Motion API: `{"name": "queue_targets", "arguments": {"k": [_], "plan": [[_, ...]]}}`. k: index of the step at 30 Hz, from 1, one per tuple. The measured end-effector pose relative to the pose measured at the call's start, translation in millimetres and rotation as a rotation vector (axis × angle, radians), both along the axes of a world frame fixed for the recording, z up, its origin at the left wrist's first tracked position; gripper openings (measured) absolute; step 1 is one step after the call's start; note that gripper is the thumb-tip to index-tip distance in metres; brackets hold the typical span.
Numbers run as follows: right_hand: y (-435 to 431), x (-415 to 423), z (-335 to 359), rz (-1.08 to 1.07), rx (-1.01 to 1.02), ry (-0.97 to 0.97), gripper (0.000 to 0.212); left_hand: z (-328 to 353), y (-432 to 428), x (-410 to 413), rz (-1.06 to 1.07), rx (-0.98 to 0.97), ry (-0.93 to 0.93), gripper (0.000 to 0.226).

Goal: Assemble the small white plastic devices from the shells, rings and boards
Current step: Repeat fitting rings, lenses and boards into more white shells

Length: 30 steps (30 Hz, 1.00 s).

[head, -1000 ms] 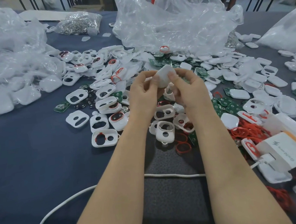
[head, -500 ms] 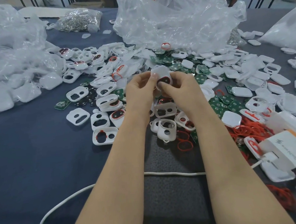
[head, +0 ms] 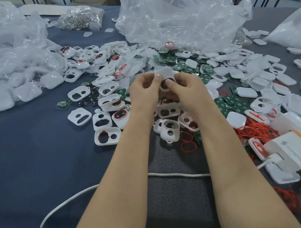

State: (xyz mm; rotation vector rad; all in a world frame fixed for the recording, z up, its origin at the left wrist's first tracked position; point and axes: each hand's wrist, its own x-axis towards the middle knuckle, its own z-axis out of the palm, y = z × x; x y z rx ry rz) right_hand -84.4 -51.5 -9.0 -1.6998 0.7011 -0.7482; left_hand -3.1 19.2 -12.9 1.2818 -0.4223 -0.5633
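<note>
A small assembly workshop: a cloth-covered table [head: 30,153] heaped with white shells [head: 81,117], green boards [head: 237,103] and plastic bags [head: 182,15].

The white shell [head: 167,73] gets turned around in the person's fingers. A second ago it only shows a plain white face to the camera. Half a second ago the dark opening with the red ring [head: 163,82] swings into view, and now that side sits tilted toward the camera, at the lower end of the shell. The right hand [head: 190,93] moves its thumb off the shell's edge and now presses it right by the ring, over part of the opening. The left hand [head: 144,94] slides its thumb up onto the shell's upper left corner.
</note>
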Motion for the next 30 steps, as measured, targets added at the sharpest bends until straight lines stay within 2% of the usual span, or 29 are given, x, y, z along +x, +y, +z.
{"name": "queue_targets", "arguments": {"k": [7,13,16,20,23,30], "plan": [[0,-1,1,0.078,0.261,-0.079,0.016,2,2,1,0.021,0.009,-0.005,0.004],[-3,-4,1,0.038,0.124,0.002,0.019,1,1,-1,-0.025,0.038,-0.041,0.004],[0,-3,2,0.076,0.082,0.028,0.022,0,1,2,-0.028,0.042,-0.088,0.022],[2,-1,6,-0.05,0.153,-0.039,0.024,0,0,3,-0.009,0.08,-0.069,0.015],[1,-2,10,-0.135,0.273,-0.153,0.026,-1,-2,4,-0.007,0.127,-0.04,0.022],[2,-1,11,-0.121,0.308,-0.182,0.028,-2,-3,3,0.039,0.073,0.002,0.018]]}}
